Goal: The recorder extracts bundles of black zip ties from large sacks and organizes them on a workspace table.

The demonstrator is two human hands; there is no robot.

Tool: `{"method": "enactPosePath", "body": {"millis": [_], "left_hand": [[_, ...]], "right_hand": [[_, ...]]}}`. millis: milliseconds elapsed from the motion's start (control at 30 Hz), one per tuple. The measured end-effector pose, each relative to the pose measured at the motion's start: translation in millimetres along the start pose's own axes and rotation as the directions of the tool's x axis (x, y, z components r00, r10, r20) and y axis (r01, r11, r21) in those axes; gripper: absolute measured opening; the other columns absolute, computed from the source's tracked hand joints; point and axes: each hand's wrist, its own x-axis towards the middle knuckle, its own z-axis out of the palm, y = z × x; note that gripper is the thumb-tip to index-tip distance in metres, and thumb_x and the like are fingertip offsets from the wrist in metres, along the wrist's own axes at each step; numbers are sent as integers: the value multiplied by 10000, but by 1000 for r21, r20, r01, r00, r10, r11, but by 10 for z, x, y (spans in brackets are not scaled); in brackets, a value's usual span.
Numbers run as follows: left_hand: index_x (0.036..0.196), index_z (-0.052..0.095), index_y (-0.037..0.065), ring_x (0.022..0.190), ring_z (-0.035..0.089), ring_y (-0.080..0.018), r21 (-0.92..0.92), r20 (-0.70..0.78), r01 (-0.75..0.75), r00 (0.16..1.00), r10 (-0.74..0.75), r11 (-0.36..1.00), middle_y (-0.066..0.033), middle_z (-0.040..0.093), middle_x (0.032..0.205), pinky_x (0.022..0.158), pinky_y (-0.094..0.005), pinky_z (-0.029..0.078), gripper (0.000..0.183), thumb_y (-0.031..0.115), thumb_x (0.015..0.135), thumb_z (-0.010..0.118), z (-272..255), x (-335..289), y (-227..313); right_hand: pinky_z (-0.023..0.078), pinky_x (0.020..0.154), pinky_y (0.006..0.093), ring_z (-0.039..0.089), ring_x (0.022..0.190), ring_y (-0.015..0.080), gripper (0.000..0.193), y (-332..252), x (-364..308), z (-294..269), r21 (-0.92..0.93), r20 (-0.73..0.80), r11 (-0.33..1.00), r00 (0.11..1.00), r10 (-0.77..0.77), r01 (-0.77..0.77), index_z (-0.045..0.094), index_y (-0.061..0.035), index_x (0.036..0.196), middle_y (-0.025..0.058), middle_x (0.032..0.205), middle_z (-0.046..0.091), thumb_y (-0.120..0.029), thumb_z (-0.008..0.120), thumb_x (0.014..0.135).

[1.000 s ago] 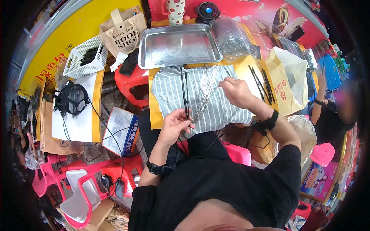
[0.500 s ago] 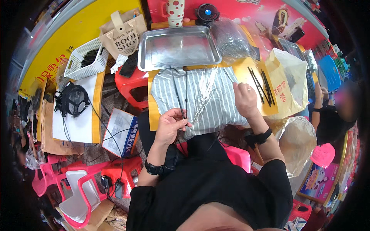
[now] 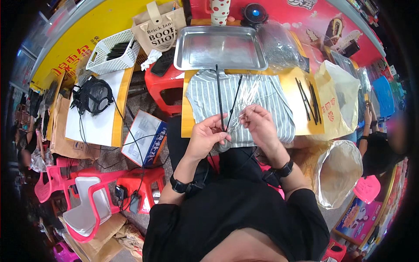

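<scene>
My left hand pinches the lower ends of thin black sticks. Two of them rise from its fingers and spread apart in a narrow V. Close by on the right, my right hand has its fingertips drawn together; whatever lies between them is too small to make out. Beneath both hands, a grey and white striped cloth covers part of the yellow table. A loose bunch of thin, shiny white strips rests on the cloth, just beyond my right fingers.
Several black sticks lie at the table's right side. A metal tray stands at the back, with clear plastic packaging beside it. A paper bag opens at right. Leftward are a white basket and a red stool.
My right hand has come left and nearer to my left hand, away from the cloth's right edge. The black sticks in my left hand now stand farther apart. The whole view has shifted slightly.
</scene>
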Motion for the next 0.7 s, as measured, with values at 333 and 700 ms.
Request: {"method": "enactPosePath", "body": {"millis": [333, 700], "left_hand": [[1332, 451, -36, 796, 670, -169, 2, 38, -10, 999, 10, 1000, -104, 635, 969, 622, -214, 524, 546, -108, 808, 587, -9, -52, 36], [1323, 464, -17, 813, 675, -180, 0, 70, -18, 997, 18, 1000, -111, 639, 999, 627, -217, 533, 527, -103, 818, 589, -39, -21, 62]], "right_hand": [[445, 639, 240, 599, 731, 117, 103, 114, -24, 136, 45, 131, 996, 989, 68, -74, 589, -32, 952, 62, 866, 645, -115, 528, 945], [437, 658, 243, 585, 742, 117, 98, 177, -15, 145, 99, 180, 979, 971, 158, -177, 578, -32, 952, 52, 877, 623, -99, 506, 948]]}}
